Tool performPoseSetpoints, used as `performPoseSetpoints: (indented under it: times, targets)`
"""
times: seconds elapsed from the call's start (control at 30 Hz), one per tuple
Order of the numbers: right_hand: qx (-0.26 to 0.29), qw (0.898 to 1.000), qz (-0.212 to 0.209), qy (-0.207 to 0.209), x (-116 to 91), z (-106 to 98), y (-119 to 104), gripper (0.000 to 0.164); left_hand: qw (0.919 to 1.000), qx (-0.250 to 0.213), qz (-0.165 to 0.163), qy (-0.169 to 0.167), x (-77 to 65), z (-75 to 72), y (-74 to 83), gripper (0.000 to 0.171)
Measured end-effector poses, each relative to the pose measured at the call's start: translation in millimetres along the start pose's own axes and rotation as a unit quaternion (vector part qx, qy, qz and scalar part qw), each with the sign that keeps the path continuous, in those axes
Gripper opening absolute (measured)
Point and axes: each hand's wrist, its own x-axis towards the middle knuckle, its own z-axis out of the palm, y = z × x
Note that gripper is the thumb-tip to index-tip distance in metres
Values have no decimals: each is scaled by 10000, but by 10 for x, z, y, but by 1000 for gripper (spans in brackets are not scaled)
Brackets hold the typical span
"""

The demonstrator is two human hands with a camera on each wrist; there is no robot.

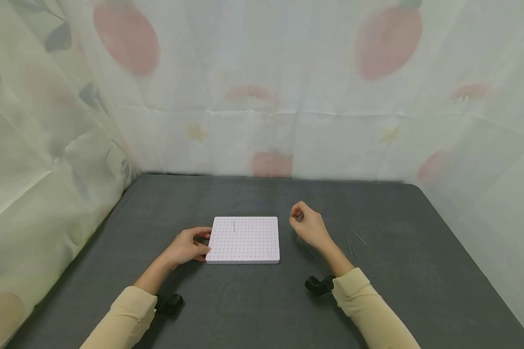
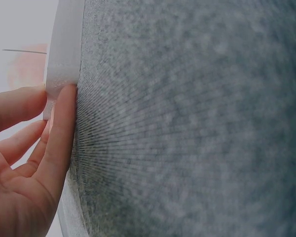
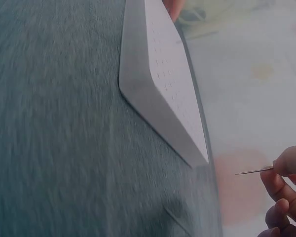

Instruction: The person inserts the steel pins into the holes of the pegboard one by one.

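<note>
A white board (image 1: 262, 247) with rows of small holes lies flat on the dark table. One thin metal pin (image 1: 234, 226) stands upright in it, left of centre near the back. My left hand (image 1: 189, 247) holds the board's left edge, thumb and fingers bent against it; the left wrist view shows the fingers (image 2: 62, 133) right at the side wall. To the right of the board, above the table, my right hand (image 1: 309, 225) pinches another thin metal pin (image 3: 251, 172) between thumb and forefinger. Its free tip sticks out to the left in the right wrist view.
Several loose pins (image 1: 358, 237) lie scattered on the table (image 1: 419, 271) around and right of the right forearm. A patterned curtain (image 1: 332, 145) hangs behind the table, and another drape (image 1: 39, 194) runs along its left side. Black wrist mounts (image 1: 319, 285) sit on both forearms.
</note>
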Motion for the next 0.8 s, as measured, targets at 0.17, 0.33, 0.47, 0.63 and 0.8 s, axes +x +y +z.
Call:
performPoseSetpoints:
  times: [0.17, 0.33, 0.47, 0.63, 0.8]
  targets:
    - [142, 9998, -141, -85, 16, 124, -76, 7, 10000, 15, 13, 17, 0, 1, 0, 58]
    - [191, 9995, -185, -188, 46, 258, -133, 6, 10000, 29, 35, 15, -3, -4, -1, 58]
    - [131, 9993, -271, -209, 61, 352, -193, 7, 10000, 15, 20, 19, 4, -8, -14, 58]
    - [105, 9985, -451, -288, 72, 440, -242, 5, 10000, 15, 24, 30, 6, -8, -14, 58]
    - [125, 9983, -419, -388, 84, 518, -285, 4, 10000, 8, 4, 32, 2, -3, -13, 58]
